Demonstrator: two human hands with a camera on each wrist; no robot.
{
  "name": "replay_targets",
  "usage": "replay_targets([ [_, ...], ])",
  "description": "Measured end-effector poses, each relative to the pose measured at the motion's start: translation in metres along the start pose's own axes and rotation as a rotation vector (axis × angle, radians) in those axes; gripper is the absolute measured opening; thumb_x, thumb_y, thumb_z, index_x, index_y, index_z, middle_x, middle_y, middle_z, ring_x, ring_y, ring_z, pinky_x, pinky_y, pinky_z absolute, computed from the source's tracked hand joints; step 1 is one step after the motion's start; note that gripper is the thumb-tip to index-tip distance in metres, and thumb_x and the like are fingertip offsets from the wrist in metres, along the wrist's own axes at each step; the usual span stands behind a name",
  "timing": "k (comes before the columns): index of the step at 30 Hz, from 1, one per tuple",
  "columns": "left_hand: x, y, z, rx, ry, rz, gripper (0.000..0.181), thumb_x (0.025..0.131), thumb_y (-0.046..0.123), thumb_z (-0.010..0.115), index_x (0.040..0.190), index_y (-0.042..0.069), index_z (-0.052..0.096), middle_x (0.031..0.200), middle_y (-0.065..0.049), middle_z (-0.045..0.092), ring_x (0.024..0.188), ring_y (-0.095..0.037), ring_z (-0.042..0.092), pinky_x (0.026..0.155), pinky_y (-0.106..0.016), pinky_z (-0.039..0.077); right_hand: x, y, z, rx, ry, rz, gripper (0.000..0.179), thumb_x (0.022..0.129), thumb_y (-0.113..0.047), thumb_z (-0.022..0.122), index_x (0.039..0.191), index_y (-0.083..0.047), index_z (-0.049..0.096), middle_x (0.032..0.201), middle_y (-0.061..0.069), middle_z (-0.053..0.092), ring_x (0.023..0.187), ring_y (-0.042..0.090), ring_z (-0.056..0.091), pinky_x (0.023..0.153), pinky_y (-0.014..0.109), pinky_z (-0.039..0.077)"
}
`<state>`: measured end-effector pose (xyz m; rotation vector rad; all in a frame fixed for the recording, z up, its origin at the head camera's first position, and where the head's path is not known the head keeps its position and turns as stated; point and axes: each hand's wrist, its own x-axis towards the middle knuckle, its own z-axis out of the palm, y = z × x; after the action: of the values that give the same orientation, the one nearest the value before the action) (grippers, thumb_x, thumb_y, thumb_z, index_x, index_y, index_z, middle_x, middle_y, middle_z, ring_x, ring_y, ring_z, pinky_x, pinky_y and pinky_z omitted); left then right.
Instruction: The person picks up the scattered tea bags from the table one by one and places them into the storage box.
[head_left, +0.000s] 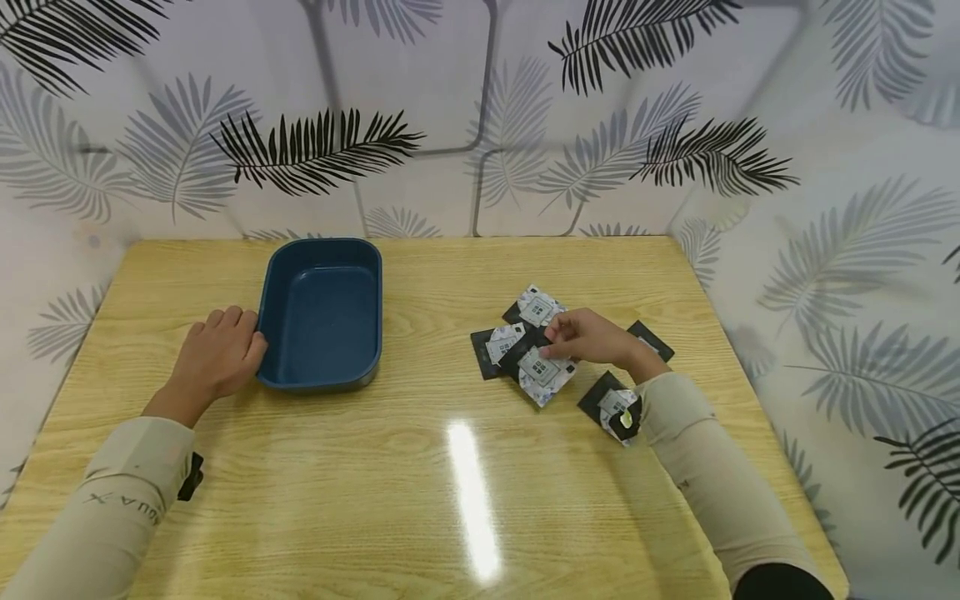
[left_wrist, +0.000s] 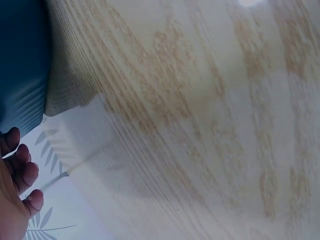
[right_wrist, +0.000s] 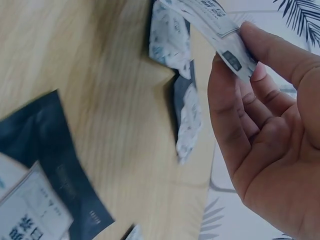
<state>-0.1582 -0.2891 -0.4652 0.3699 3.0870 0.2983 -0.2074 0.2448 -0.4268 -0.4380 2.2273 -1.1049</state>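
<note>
My left hand is at the left side of the blue bin, its thumb right at the rim. In the left wrist view the fingers are loosely bent, with the topmost overlapping the bin's wall. At the right, my right hand pinches a black-and-white sachet by its edge between thumb and bent forefinger. Close around that hand lie other sachets of the same kind: one behind it, another sachet to its left.
Nearer the right wrist lies a further sachet, partly covered by the wrist strap. One more sachet shows beyond the forearm. All are on the wooden table. A leaf-patterned curtain borders the table's back and sides.
</note>
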Motion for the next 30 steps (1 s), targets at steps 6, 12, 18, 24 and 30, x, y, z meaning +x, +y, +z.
replay_targets([
  [6, -0.001, 0.001, -0.002, 0.014, -0.010, -0.006, 0.031, 0.103, 0.022, 0.027, 0.105, -0.003, 0.046, 0.108, -0.025, 0.050, 0.096, -0.041, 0.047, 0.074, -0.050, 0.033, 0.009, -0.013, 0.001, 0.005, 0.026, -0.034, 0.013, 0.095, -0.012, 0.066, 0.098, -0.001, 0.059, 0.076, -0.001, 0.063, 0.065, 0.011, 0.050, 0.062, 0.032, 0.045],
  [12, -0.003, 0.002, -0.002, 0.001, -0.004, -0.014, 0.031, 0.104, 0.021, 0.028, 0.105, -0.003, 0.046, 0.108, -0.025, 0.050, 0.094, -0.041, 0.046, 0.074, -0.050, 0.033, 0.022, -0.035, 0.001, 0.005, 0.050, -0.081, 0.013, 0.095, -0.012, 0.066, 0.099, -0.002, 0.060, 0.076, -0.002, 0.061, 0.062, 0.009, 0.049, 0.060, 0.027, 0.045],
  [18, -0.004, 0.002, 0.003, -0.010, -0.005, -0.026, 0.032, 0.103, 0.021, 0.028, 0.106, -0.004, 0.047, 0.111, -0.027, 0.051, 0.095, -0.042, 0.047, 0.075, -0.052, 0.035, 0.030, -0.050, -0.001, 0.000, 0.054, -0.093, 0.012, 0.094, -0.011, 0.066, 0.101, -0.002, 0.061, 0.076, -0.004, 0.060, 0.061, 0.008, 0.047, 0.058, 0.024, 0.042],
  [24, -0.004, 0.000, 0.004, -0.010, -0.008, -0.032, 0.033, 0.104, 0.022, 0.028, 0.107, -0.004, 0.047, 0.114, -0.028, 0.051, 0.096, -0.043, 0.047, 0.075, -0.052, 0.035, 0.034, -0.057, -0.002, 0.001, 0.049, -0.104, 0.013, 0.095, -0.011, 0.065, 0.102, -0.001, 0.061, 0.075, -0.002, 0.059, 0.059, 0.008, 0.043, 0.057, 0.025, 0.040],
  [30, -0.001, 0.000, 0.003, -0.011, -0.009, -0.029, 0.036, 0.104, 0.023, 0.026, 0.113, -0.006, 0.047, 0.117, -0.028, 0.051, 0.101, -0.045, 0.047, 0.078, -0.055, 0.036, 0.035, -0.066, -0.001, 0.030, 0.080, -0.106, 0.014, 0.095, -0.013, 0.066, 0.102, -0.002, 0.060, 0.074, -0.004, 0.057, 0.062, 0.008, 0.045, 0.060, 0.025, 0.041],
])
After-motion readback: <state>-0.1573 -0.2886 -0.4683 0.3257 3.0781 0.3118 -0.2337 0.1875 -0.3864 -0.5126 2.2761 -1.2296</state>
